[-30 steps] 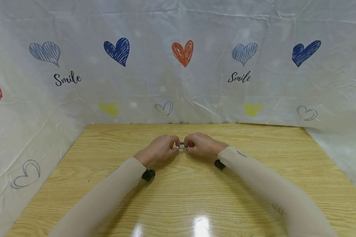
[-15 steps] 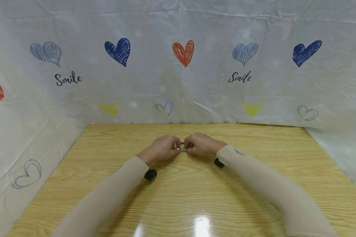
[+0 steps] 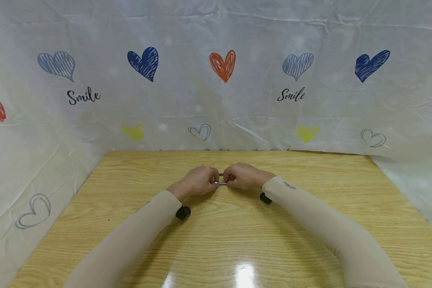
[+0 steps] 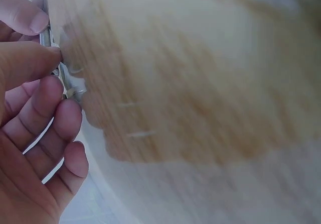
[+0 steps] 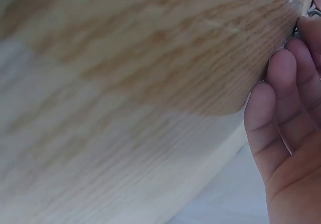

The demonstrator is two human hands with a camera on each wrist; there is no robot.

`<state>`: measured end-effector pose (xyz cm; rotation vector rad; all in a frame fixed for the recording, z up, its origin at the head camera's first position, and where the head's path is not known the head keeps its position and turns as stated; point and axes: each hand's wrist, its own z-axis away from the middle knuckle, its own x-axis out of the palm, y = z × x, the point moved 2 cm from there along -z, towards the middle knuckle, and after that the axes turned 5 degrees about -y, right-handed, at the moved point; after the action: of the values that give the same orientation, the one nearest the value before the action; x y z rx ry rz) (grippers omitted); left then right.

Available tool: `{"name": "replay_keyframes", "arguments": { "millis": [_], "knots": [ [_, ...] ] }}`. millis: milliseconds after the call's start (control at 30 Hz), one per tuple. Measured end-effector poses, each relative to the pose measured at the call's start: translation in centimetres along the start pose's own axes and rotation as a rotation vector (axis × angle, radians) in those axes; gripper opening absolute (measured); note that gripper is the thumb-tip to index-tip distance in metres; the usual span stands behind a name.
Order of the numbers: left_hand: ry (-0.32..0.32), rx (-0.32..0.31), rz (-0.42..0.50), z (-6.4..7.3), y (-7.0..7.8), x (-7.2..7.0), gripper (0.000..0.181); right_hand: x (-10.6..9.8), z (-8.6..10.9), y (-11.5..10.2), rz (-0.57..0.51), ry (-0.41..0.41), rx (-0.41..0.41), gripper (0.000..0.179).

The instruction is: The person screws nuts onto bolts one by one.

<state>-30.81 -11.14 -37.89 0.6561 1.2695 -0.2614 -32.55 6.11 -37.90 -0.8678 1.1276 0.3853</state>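
Between my two hands is a small silver U-bolt-like metal piece (image 3: 222, 183), with two parallel rods bridging the gap. My left hand (image 3: 201, 179) pinches its left end with thumb and forefinger, near a shiny nut-like bit on the nearer rod. Curled fingers of my right hand (image 3: 245, 176) hold the other end and hide its shape. Screw thread shows on the metal rod (image 4: 45, 37) in the left wrist view, between fingertips. The right wrist view catches the right hand (image 5: 296, 113) at its edge, other fingers bent, the metal piece mostly out of sight.
Both hands are over the far half of a wood-grain table (image 3: 216, 232). A white cloth (image 3: 255, 80) printed with hearts and "Smile" hangs behind it and along the sides. Dark wrist devices (image 3: 183, 213) sit under both sleeves.
The nearer rod has come slightly toward me, so the gap between the rods looks wider. My left hand has shifted a little right and nearer; the right hand has barely moved.
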Motion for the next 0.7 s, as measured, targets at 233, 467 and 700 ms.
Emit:
{"name": "replay_keyframes", "arguments": {
  "millis": [233,467,700],
  "knots": [
    [-0.007,-0.022,0.012,0.10,-0.06,-0.04,0.008,-0.24,0.17,-0.11,-0.016,-0.003,-0.018,0.005],
    [-0.005,-0.008,0.017,0.23,-0.23,0.02,0.009,-0.35,0.18,-0.10,-0.022,-0.005,-0.011,0.005],
    [0.005,-0.002,0.027,0.60,-0.37,0.13,0.010,-0.57,0.72,-0.23,-0.029,0.015,-0.003,0.008]
  ]
}}
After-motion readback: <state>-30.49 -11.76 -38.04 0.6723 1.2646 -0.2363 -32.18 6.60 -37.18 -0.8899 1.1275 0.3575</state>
